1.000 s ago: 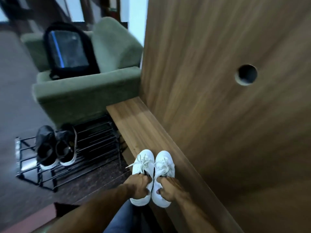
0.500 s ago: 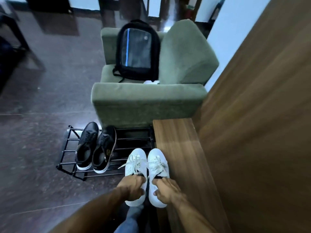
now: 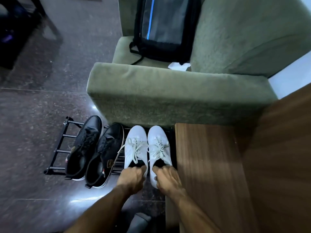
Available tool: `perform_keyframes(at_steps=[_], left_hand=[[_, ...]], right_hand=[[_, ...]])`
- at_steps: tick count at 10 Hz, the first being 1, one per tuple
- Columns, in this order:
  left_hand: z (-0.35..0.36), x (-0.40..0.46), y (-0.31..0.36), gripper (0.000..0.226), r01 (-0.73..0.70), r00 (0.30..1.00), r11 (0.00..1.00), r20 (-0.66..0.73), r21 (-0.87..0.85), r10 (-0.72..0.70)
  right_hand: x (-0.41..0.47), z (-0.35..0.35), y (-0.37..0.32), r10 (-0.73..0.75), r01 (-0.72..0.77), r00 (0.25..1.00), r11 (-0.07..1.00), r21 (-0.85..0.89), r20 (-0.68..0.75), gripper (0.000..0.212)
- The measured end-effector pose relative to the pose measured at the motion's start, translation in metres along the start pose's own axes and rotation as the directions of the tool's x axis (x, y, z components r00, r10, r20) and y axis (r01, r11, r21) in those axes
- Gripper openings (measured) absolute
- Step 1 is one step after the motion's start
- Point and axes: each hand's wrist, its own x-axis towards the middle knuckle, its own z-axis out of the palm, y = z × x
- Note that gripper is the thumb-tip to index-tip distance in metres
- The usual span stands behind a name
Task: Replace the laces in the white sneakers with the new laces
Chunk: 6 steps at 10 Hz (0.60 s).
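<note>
Both white sneakers (image 3: 146, 148) have travelled off the wooden bench (image 3: 207, 165) since a second ago, when they sat on its top; now they hang over the black wire shoe rack (image 3: 57, 148), just left of the bench edge and in front of the green armchair (image 3: 168, 98). Each is carried by its heel end: the left hand (image 3: 133, 179) has fingers curled into the collar of the left sneaker, the right hand (image 3: 166, 180) pinches the heel of the right one, thumb outside and fingers tucked in. Whether the soles touch the rack bars I cannot tell.

Old laces, still tied in loose bows, trail forward. One loop dangles left toward the black shoes (image 3: 94, 152) beside the pair, and I judge it could snag on a rack bar or on those shoes if the sneakers are set down or dragged. Held only at the heels, the toes may dip, and a sneaker could slip between the thin bars or tip against the armchair's side. No new laces show anywhere in view, so none of the replacing has begun.

Left of the rack spreads a dark, glossy stone floor (image 3: 42, 98) with glare patches. A black backpack (image 3: 165, 29) with a blue stripe stands on the armchair seat, white paper (image 3: 179, 66) at its foot. Right of the bench rises a wood panel (image 3: 286, 148).
</note>
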Motion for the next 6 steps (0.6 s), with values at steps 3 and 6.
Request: perform_keyframes(at_steps=[3,6], left_hand=[[0.041,0.018,-0.01,0.028,0.034,0.999,0.999,0.021,0.018,-0.034],[0.003,-0.001,0.013,0.03,0.077,0.997,0.994,-0.018,0.082,-0.076]], right_hand=[[0.029,0.057,0.0,-0.024,0.025,0.999,1.0,-0.006,0.04,0.031],[0.0,0.011,-0.002,0.048,-0.059,0.995,0.99,0.132,0.085,0.029]])
